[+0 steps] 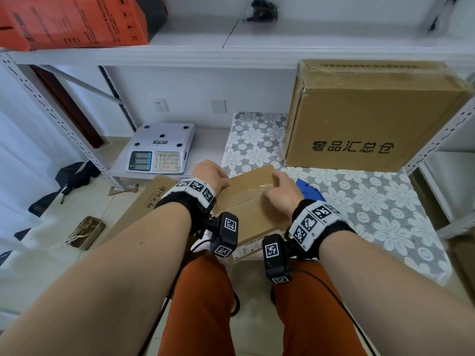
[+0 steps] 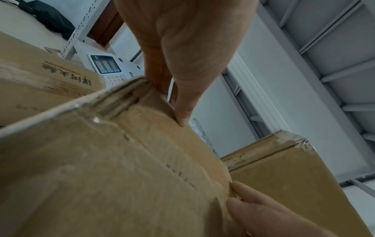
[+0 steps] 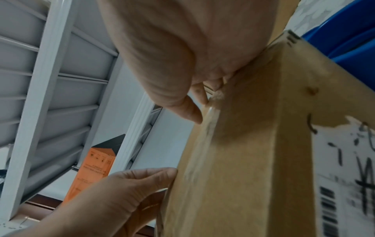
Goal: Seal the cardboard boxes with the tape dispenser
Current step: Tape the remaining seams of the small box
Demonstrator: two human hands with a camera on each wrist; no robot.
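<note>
A small brown cardboard box [image 1: 253,204] sits at the near edge of the floral-cloth table [image 1: 372,214], over my lap, with clear tape shining on its top. My left hand [image 1: 218,177] grips its far left corner, thumb on the face and fingers over the edge [image 2: 182,56]. My right hand [image 1: 279,187] curls over the far right top edge, thumb against the taped seam [image 3: 194,115]. The blue tape dispenser [image 1: 309,190] lies on the cloth just behind my right hand, with nothing holding it. A printed label shows on the box's near side [image 3: 349,176].
A large brown box [image 1: 370,119] with black characters stands at the back right of the table. A white scale [image 1: 162,150] rests on a low shelf to the left. A printed carton [image 1: 144,201] stands left of my knees. An orange box [image 1: 72,21] sits on the upper shelf.
</note>
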